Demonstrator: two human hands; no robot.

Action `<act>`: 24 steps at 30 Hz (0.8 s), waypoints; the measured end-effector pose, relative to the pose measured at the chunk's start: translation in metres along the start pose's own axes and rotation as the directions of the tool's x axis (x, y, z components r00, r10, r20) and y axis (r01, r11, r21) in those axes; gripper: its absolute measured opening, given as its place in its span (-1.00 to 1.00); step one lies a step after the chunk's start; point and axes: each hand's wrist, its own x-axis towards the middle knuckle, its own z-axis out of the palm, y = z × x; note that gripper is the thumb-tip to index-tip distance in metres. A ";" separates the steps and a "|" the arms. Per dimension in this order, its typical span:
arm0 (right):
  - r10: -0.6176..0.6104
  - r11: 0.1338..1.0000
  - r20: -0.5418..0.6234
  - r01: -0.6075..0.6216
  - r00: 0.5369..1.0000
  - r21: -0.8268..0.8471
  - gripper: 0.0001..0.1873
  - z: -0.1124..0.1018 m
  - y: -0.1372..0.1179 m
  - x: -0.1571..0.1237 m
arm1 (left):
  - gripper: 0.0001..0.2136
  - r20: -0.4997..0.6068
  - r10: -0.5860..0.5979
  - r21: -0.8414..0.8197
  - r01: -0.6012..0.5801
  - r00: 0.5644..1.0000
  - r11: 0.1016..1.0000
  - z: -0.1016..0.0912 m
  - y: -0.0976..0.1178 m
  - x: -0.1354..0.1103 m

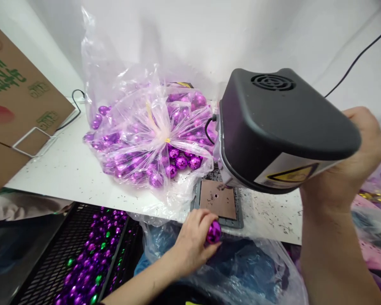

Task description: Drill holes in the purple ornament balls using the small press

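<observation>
Table (66, 169): white, speckled with dark crumbs.
Machine (273, 123): black housing, right of centre, overhanging a brown plate (217, 199).
Bag (139, 127): clear plastic, full of purple balls, left of the machine.
Crate (60, 250): black, near left, below the table edge.
Right hand (352, 156): against the machine's right end, fingers hidden; grip cannot be told.
Left hand (192, 239): fingers closed around a purple ball (213, 232).
Purple ball: at the plate's near edge.

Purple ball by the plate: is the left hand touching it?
Touching. The head view shows the left hand gripping the purple ball, with the fingers closed on it and no gap between them.
</observation>
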 end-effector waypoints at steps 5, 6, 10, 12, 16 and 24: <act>0.008 1.000 -0.005 -0.008 1.000 -0.008 -0.82 -0.001 -0.001 -0.003 | -0.11 0.086 0.057 0.039 -0.061 0.995 0.997 -0.008 -0.002 -0.013; 0.012 1.000 -0.002 -0.012 1.000 -0.010 -0.82 -0.002 -0.001 -0.002 | -0.19 0.047 0.077 0.020 -0.078 0.996 0.997 -0.016 -0.008 -0.002; 0.021 1.000 0.003 -0.021 1.000 -0.007 -0.80 -0.002 -0.002 -0.001 | -0.74 -0.154 0.054 0.207 -0.021 0.987 0.978 -0.054 -0.041 0.073; 0.030 0.999 0.005 -0.030 1.000 0.016 -0.82 -0.002 -0.002 -0.001 | -0.70 -0.158 -0.090 0.373 0.144 0.983 0.917 -0.068 -0.056 0.113; 0.042 0.998 0.000 -0.042 0.999 0.036 -0.83 -0.001 -0.003 -0.001 | -0.69 -0.113 -0.278 0.480 0.298 0.954 0.825 -0.068 -0.068 0.166; 0.044 0.997 0.016 -0.045 0.999 0.061 -0.77 -0.002 -0.006 -0.001 | -0.55 -0.128 -0.330 0.216 0.351 0.935 0.911 -0.070 -0.061 0.154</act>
